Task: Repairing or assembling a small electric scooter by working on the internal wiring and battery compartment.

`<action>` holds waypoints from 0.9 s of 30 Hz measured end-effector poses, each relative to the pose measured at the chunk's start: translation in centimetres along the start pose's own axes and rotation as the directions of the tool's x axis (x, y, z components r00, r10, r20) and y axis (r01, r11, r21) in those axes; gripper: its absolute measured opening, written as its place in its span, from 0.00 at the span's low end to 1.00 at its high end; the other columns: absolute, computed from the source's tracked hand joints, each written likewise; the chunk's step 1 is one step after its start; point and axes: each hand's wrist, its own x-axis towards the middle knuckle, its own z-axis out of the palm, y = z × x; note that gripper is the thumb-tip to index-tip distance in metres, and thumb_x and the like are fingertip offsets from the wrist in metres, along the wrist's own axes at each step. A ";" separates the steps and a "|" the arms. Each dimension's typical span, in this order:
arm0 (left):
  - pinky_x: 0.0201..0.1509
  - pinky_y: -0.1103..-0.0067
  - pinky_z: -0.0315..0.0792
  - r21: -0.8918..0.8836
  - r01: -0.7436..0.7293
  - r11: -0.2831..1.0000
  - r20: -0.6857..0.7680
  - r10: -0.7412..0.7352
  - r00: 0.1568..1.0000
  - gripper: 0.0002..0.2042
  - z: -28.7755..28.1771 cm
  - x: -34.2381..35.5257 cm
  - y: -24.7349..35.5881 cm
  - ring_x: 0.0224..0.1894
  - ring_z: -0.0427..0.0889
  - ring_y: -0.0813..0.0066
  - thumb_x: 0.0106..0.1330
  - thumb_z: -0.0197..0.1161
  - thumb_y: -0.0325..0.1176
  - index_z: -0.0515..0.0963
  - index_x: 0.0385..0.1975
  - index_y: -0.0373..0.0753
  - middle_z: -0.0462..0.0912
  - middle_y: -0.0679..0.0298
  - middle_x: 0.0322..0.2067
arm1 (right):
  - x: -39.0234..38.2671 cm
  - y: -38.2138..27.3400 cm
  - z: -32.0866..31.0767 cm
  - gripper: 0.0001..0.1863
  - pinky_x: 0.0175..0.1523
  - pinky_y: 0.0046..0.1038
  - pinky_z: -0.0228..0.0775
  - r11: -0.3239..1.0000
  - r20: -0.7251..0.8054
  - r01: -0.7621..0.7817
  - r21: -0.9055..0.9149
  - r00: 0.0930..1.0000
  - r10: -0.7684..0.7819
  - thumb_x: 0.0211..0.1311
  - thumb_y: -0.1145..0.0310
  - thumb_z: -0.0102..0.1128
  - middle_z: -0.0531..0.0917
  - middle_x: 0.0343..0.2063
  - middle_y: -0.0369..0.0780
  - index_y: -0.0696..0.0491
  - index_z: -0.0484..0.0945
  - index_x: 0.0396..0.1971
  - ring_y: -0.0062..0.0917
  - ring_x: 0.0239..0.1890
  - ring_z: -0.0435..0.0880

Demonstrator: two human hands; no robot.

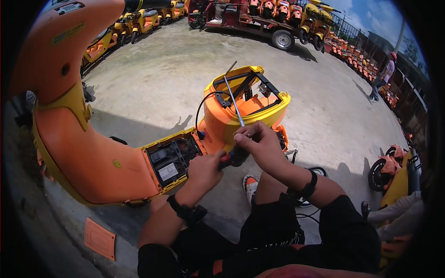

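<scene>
Gripping a long screwdriver (pixel 235 105) with both hands beside an opened orange-and-yellow scooter (pixel 116 157).

Right hand (pixel 256 141) pinches the thin metal shaft near its lower end, steadying it so it slants up toward the far, open seat frame (pixel 250 88); left hand (pixel 205 169) is clenched around the dark handle just below, bracing it. Immediately left, the uncovered floor compartment (pixel 170 162) exposes its grey modules, while an orange cover panel (pixel 99 238) lies on the concrete (pixel 153 78) nearby.
</scene>
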 end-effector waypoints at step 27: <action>0.33 0.65 0.76 0.126 0.241 0.962 0.158 -0.259 0.953 0.22 -3.4 -2.0 -0.9 0.31 0.83 0.55 0.47 0.67 0.35 0.75 0.45 0.47 0.83 0.58 0.27 | 3.9 6.7 3.9 0.10 0.59 0.32 0.69 0.895 0.234 0.124 0.428 0.941 -0.243 0.71 0.71 0.48 0.79 0.47 0.44 0.60 0.73 0.46 0.28 0.51 0.80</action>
